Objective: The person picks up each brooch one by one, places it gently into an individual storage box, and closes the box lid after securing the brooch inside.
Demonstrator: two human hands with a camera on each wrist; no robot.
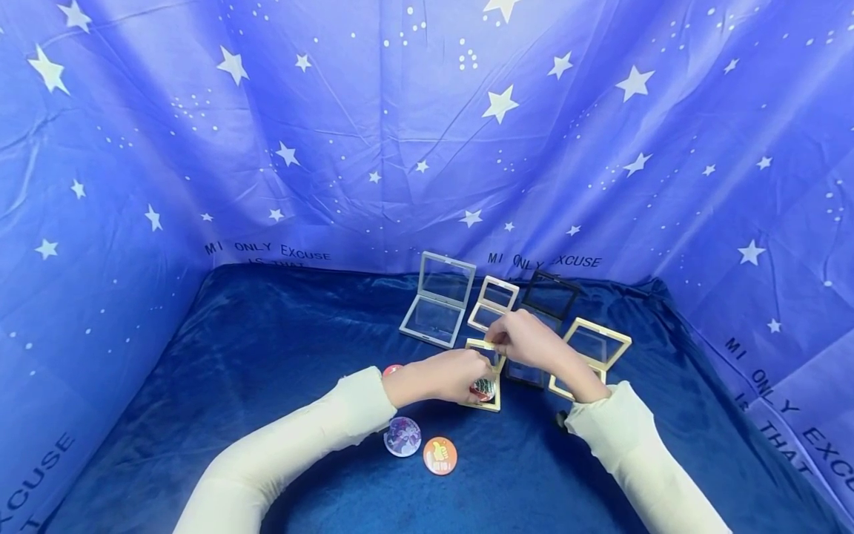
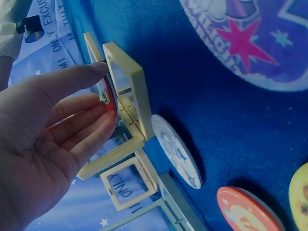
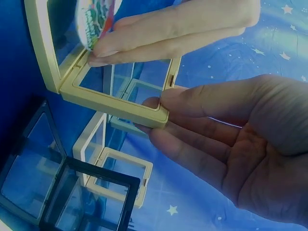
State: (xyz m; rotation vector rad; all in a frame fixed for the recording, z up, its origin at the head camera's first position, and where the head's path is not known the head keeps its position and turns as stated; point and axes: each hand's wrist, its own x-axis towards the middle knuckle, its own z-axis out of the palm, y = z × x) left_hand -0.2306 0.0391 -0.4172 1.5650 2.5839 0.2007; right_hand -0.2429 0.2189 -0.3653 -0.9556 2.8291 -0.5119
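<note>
My left hand [image 1: 460,374] pinches a round button badge [image 1: 483,389] between thumb and fingertips. In the left wrist view the badge [image 2: 110,98] is nearly edge-on, with a red rim; the right wrist view shows green and white on its face [image 3: 91,21]. The badge is held tilted over the lower half of an unfolded cream display frame [image 1: 494,406]. My right hand [image 1: 530,341] grips the raised half of that frame [image 3: 120,108] at its outer edge, thumb on one side and fingers on the other. Whether the badge touches the frame's film I cannot tell.
Unfolded frames stand behind and right: grey [image 1: 404,326], small pale pink [image 1: 515,291], black [image 1: 577,293] and cream [image 1: 627,345]. Nearer lie a purple badge [image 1: 402,437], an orange thumbs-up badge [image 1: 440,455] and a red badge [image 1: 391,369] partly behind my left arm. Star-printed curtains enclose the blue cloth.
</note>
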